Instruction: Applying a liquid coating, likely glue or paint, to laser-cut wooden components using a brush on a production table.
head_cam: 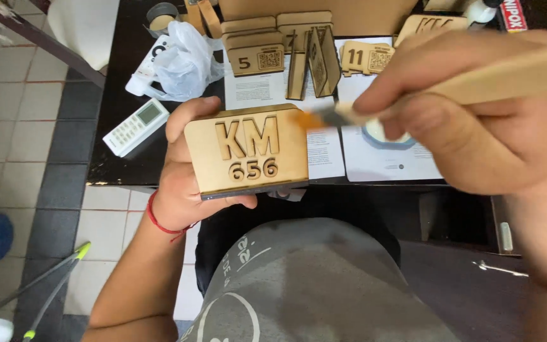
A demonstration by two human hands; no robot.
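Single head-worn view: the camera looked steeply down from the person's head, close over the raised hands, the left hand (175, 190) and right hand (476, 120), facing forward across the lap toward the dark surface (121, 158), with tiled floor (26, 126) at left.

A black desk (125, 158) carries a white remote control (135, 126), a crumpled plastic bag (185, 63), printed paper sheets (375, 158) and several wooden plaques (256, 56), above a tiled floor (14, 114).
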